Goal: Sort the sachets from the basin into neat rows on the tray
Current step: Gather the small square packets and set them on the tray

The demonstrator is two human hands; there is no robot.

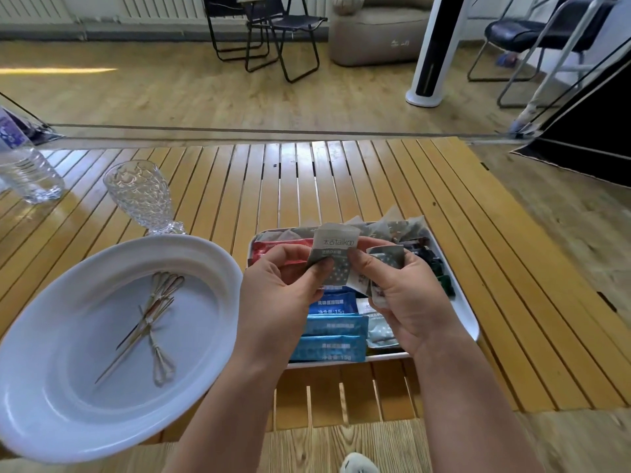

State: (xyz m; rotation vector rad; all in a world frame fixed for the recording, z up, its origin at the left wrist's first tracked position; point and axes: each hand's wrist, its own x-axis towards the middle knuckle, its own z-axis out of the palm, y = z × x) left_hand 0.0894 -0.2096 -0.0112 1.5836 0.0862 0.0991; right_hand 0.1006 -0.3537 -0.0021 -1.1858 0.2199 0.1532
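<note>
Hidden: white rectangular tray (pixel 468 312) centre, hands covering.
Left hand (pixel 280 295): pinching grey paper sachet (pixel 333 254).
Right hand (pixel 406 295): gripping approx. 3 grey sachets (pixel 384 259).
Blue sachets (pixel 333 327): 3 showing.

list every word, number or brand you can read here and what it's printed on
"太古 taikoo": grey-white sachet pinched by the left hand and right hand.
"净含量:15g": upper blue sachet on the tray.
"15g": nearest blue sachet; the rest of its print is blurred.
Middle blue sachet, red sachet, water bottle label: print too blurred to read.
</note>
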